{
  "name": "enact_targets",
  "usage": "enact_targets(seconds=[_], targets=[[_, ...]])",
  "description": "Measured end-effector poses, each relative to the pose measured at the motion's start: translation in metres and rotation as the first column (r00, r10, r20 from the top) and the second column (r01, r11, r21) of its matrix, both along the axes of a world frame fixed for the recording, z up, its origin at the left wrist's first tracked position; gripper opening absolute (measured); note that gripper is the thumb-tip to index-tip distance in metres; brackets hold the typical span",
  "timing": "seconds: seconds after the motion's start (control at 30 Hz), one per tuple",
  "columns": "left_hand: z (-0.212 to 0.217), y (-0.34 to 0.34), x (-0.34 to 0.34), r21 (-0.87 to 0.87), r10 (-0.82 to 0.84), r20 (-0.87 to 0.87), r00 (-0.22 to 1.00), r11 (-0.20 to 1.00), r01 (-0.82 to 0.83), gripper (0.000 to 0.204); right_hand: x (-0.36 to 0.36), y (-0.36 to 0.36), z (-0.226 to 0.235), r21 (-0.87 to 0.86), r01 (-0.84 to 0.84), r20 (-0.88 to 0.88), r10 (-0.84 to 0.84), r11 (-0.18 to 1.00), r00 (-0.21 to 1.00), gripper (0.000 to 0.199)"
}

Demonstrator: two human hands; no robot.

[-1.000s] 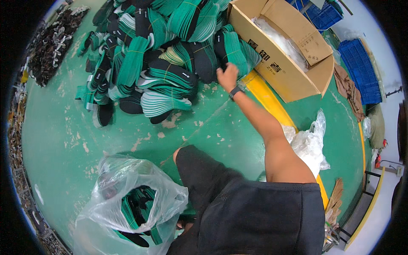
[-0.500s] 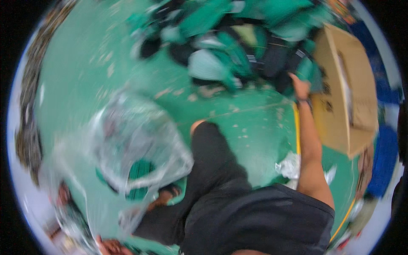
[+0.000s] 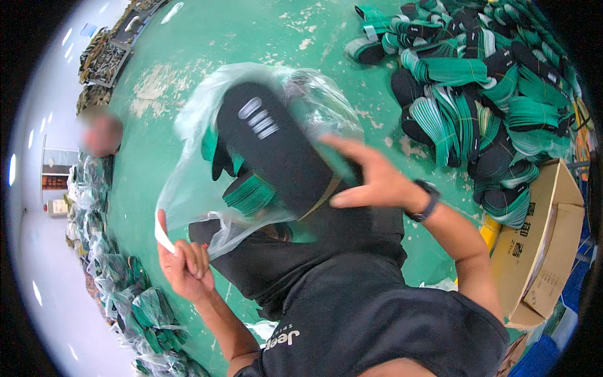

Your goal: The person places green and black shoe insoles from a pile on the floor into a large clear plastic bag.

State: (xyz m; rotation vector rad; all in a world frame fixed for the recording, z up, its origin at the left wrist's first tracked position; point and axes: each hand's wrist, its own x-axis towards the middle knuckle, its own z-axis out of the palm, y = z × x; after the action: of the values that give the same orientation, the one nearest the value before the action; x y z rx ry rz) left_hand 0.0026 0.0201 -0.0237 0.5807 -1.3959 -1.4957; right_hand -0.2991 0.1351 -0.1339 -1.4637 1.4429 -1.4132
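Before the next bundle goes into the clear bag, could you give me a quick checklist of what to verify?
1. Left hand grips the rim of the clear plastic bag: ok.
2. Bag mouth held open: cannot tell, the film is bunched.
3. Black bundle fully inside the bag: cannot tell; it shows through the film.
4. Right hand free of load: ok, fingers spread, nothing gripped.
5. Pile of green and black bundles on the floor within reach: ok, likely, to the right.
6. Cardboard box clear of the arm's path: ok.
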Motion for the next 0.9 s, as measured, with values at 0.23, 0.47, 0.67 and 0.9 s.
enact_targets(seconds=[0.23,0.47,0.67,0.9], targets=[[-0.017,-0.001,0.016,0.06,-0.046,-0.09,0.995,0.997,0.052,0.077,0.103,-0.164,-0.042,0.179,-0.262,0.309,0.198,0.948,0.93,0.064],[-0.003,-0.032,0.026,0.017,-0.041,-0.149,0.988,0.999,0.044,0.069,0.071,-0.24,-0.091,0.243,-0.009,-0.792,0.204,0.97,0.575,0.076],[0.017,-0.031,-0.003,-0.071,0.054,-0.031,0.998,0.996,-0.056,0.063,-0.04,-0.149,-0.05,0.349,0.003,-0.857,0.318,0.937,0.406,0.061],[-0.003,-0.045,-0.023,0.073,0.046,0.025,0.999,0.996,-0.048,0.042,-0.104,-0.057,-0.008,-0.343,0.078,-0.563,-0.271,0.936,0.781,0.023]])
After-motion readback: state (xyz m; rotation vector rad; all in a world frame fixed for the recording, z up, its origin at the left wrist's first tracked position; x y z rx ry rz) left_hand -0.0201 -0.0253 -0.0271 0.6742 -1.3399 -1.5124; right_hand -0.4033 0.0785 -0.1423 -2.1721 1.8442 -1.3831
